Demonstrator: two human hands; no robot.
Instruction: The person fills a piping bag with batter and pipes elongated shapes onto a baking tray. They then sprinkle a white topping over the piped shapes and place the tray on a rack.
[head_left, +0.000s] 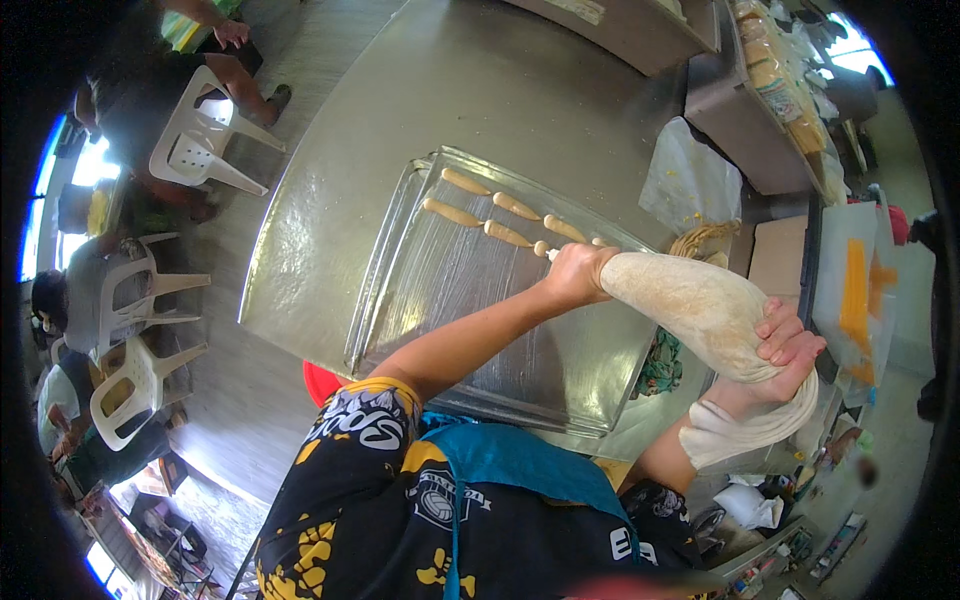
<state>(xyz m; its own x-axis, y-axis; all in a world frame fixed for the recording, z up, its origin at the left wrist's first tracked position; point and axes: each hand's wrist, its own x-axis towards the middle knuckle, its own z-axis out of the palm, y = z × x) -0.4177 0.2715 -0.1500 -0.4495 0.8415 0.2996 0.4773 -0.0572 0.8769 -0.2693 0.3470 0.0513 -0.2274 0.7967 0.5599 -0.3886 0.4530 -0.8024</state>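
A filled cloth piping bag (675, 300) stretches between my hands on the right. My left hand (581, 274) is closed around its narrow front end, just behind the pale nozzle (553, 254). At the gathered rear end, my right hand (787, 352) squeezes the cloth, and loose fabric hangs over my wrist. Below the nozzle lies a greased metal baking tray (450, 315), which seems stacked on another. Two rows of tapered batter strips run along its far side. The nozzle meets a short blob (541, 248) in the nearer row; my left hand partly hides the far row's end.
The trays rest on a metal-topped table (337, 247). A plastic sheet (690, 176), a crumpled green cloth (660, 364) and large bins (750, 127) stand at the right. White plastic chairs (199, 154) and seated people (67, 405) are at the left.
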